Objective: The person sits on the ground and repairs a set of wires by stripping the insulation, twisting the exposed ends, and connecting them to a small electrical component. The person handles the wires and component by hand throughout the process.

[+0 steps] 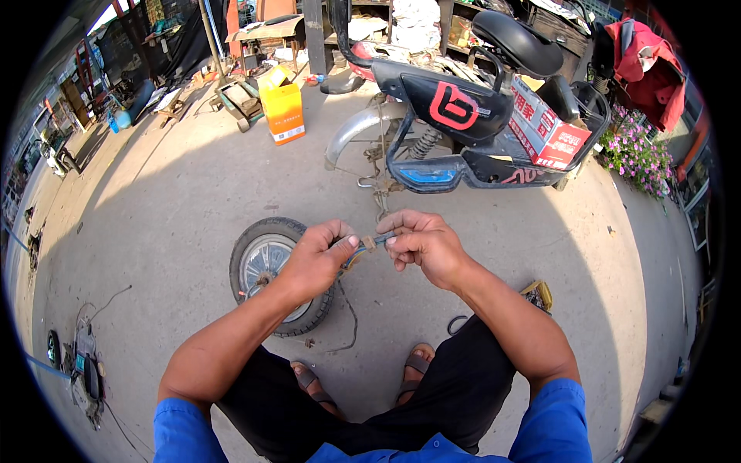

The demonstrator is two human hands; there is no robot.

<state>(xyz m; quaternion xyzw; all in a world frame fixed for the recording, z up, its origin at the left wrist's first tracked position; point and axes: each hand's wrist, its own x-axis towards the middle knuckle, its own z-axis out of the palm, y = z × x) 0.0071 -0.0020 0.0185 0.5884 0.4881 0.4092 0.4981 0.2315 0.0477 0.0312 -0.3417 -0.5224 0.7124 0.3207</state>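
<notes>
In the middle of the head view, my left hand (pixel 316 262) pinches a short bundle of coloured wires (pixel 355 255) between thumb and bent fingers, just left of a small tan connector (pixel 370 242). On the other side of the connector, my right hand (pixel 421 245) grips the same wires with thumb and curled fingers. Behind and below my left hand a wheel with a silver hub motor (pixel 263 255) lies flat on the concrete, cables at its axle. A dark cable (pixel 352 316) trails on the ground to the right of the tyre.
A black scooter (pixel 455 108) without its rear wheel stands ahead, carrying a red-and-white box (pixel 559 143). A yellow carton (pixel 282 112) stands behind left. Loose scooter parts (pixel 85 363) lie far left. A bag (pixel 540 295) and flowering plant (pixel 637 154) are at right.
</notes>
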